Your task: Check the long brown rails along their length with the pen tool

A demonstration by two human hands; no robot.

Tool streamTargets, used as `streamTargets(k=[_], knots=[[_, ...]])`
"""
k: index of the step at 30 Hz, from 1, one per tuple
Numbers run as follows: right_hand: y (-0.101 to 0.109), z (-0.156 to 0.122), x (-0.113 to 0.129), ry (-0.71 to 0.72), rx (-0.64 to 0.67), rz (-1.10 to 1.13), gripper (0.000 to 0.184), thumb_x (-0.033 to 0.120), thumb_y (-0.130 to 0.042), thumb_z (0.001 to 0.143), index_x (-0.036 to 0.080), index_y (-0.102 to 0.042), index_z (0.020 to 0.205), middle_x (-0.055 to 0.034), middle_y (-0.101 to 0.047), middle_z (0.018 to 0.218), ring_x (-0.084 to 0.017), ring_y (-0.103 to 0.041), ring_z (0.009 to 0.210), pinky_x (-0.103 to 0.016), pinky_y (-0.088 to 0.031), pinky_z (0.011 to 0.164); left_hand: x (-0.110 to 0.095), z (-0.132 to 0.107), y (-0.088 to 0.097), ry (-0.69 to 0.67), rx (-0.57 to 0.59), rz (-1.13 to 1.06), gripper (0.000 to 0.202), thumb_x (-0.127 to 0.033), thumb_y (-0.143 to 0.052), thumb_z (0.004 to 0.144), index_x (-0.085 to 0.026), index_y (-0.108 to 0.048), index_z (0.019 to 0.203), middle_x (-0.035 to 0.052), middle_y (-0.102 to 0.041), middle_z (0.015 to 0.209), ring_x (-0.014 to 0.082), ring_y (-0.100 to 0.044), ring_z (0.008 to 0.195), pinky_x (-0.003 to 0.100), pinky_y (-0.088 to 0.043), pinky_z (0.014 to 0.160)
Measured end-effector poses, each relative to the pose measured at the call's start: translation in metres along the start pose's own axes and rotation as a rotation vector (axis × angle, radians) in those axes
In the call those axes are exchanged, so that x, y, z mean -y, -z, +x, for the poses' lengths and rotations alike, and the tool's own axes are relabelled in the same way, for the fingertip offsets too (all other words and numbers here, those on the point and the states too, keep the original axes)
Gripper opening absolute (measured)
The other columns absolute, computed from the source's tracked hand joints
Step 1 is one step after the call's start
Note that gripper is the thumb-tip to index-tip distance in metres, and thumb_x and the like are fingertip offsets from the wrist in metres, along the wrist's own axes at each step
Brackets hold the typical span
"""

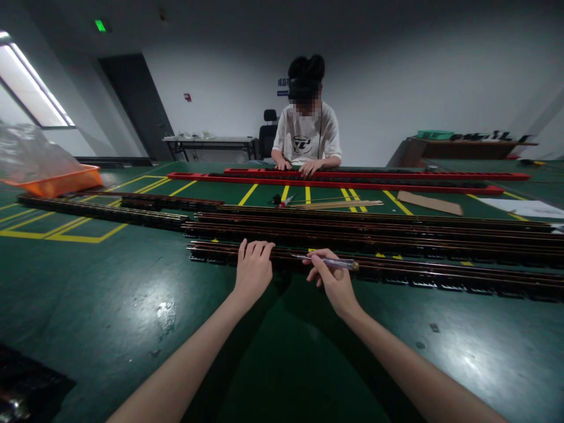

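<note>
A long black strip (pixel 396 272) with copper-coloured rods along its top lies crosswise on the green table in front of me. My left hand (pixel 254 267) is over its left part, fingers curled across the top and the thumb hidden. Between the thumb and fingers of my right hand (pixel 333 281) is a screwdriver (pixel 339 263) with a clear handle. Its thin shaft points left, and the tip is close to the strip's top; whether they touch I cannot tell.
More black strips (pixel 374 235) lie just behind. Beyond are thin wooden sticks (pixel 339 204), a cardboard piece (pixel 429 202) and red trays (pixel 352 183), where a co-worker (pixel 307 132) has both hands. An orange basket (pixel 66 181) with plastic film stands far left.
</note>
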State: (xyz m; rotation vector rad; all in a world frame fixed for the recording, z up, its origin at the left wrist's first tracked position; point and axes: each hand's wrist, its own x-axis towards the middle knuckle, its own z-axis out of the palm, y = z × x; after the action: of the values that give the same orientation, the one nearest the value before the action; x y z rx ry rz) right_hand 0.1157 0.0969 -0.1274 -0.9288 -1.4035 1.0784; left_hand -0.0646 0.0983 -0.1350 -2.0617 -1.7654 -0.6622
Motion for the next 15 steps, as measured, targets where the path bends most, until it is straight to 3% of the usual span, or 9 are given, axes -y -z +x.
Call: streamTargets(k=[15], knots=[[0.0019,-0.0015,0.0024,0.026,-0.010,-0.012,0.024,0.042,-0.054,0.083,0.018,-0.058,0.086,-0.0040,-0.066,0.080,-0.011,-0.058,0.054,-0.019,-0.036,0.041,0.0048,0.0011,-0.0009,0.015,0.000,-0.092,0.043,0.002,-0.034,0.076,-0.015,-0.060,0.106,0.0071,-0.064,0.106,0.0222,-0.053,0.106,0.046,-0.026,0.108]])
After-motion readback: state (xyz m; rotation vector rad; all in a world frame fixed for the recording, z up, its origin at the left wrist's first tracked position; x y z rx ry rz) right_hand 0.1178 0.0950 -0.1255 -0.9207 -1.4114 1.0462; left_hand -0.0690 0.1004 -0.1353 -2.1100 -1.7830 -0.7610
